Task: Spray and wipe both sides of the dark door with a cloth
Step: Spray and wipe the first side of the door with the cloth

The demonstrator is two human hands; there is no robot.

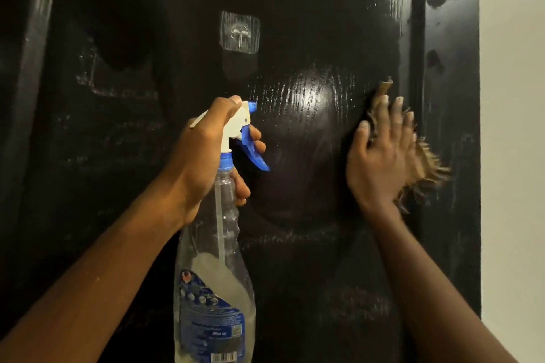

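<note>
1. The dark door (309, 274) fills the view, close in front of the person. Its raised moulding runs up the right side, near a pale wall (513, 127). A clear adhesive hook (240, 34) is stuck high on the panel.
2. The left hand (203, 156) grasps the neck of a clear spray bottle (218, 274), thumb over the white head and fingers curled round the blue trigger (253, 153). The nozzle points at the door, near a glossy patch (312, 100) that looks like wet spray.
3. The right hand (380, 156) lies flat with fingers straight and spread, pressing a brownish frayed cloth (427, 168) against the door at the panel's right edge. Its fringe sticks out past the palm and above the fingertips.
4. The step in hand looks like wiping this face just after spraying. The cloth's lower edge is blurred, which suggests a stroke under way.
5. Hazy streaks show on the left and lower parts of the panel, so this face does not look finished.
6. The next move probably calls for sweeping the cloth left across the glossy patch with even palm pressure, working round the hook. After that, a fresh squeeze of the trigger would go on the duller left area.
7. The door's other face is out of sight, so I cannot tell whether it is done.
</note>
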